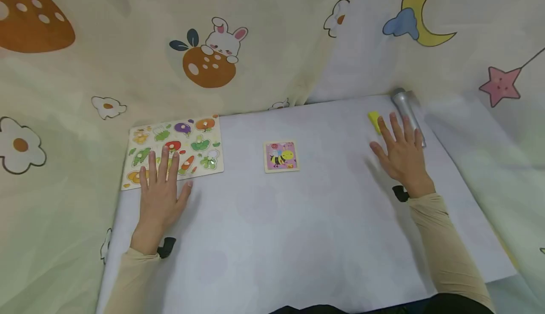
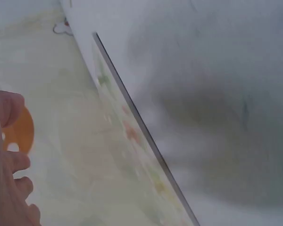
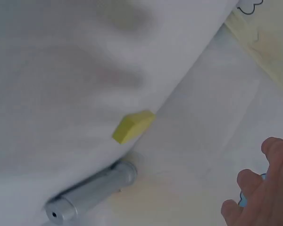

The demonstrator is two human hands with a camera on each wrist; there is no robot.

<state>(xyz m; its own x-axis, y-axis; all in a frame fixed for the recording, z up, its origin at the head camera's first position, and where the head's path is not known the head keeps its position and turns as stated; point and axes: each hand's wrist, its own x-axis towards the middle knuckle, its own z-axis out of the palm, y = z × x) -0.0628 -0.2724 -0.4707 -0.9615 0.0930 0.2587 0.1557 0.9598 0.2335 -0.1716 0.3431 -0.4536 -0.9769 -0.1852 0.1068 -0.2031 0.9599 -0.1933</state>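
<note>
while left grip and right grip are spread, neither holds anything

vegetable board lies by the left, yellow block by the right, on the tabletop. pinching the block's opposite sides should hold best.

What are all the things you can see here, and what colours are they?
Table: 1, white, in the middle
Vegetable board: 1, cream with colourful pieces, far left of the table
Bee picture: 1, pink, yellow and black, between the board and the block
Yellow block: 1, yellow, far right of the table
Tube: 1, silver, right of the block
Patterned cloth: count unclear, pale green and cream, around the table
Sleeves: 2, tan, on the arms
Left hand: 1, bare, over the board's near edge
Right hand: 1, bare, near the tube
</note>
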